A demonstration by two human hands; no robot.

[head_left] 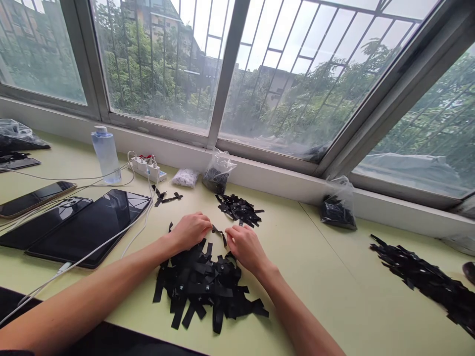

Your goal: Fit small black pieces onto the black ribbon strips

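My left hand (191, 231) is closed in a pinch at one end of a short black fabric strip (218, 231). My right hand (245, 247) has its fingers pinched together at the strip's other side. The fingertips are partly hidden, so the exact hold is hard to see. Below both hands spreads a loose pile of black fabric strips (200, 289), a few marked with a small white letter M. Just beyond my right hand lies a smaller heap of black strips (239, 208).
Tablets (92, 227), a phone (37, 198) and white cables lie left, near a water bottle (106, 155) and power strip (148, 169). Plastic bags (218, 173), (338, 205) and a white packet (184, 178) line the window ledge. More strips (426, 277) lie right.
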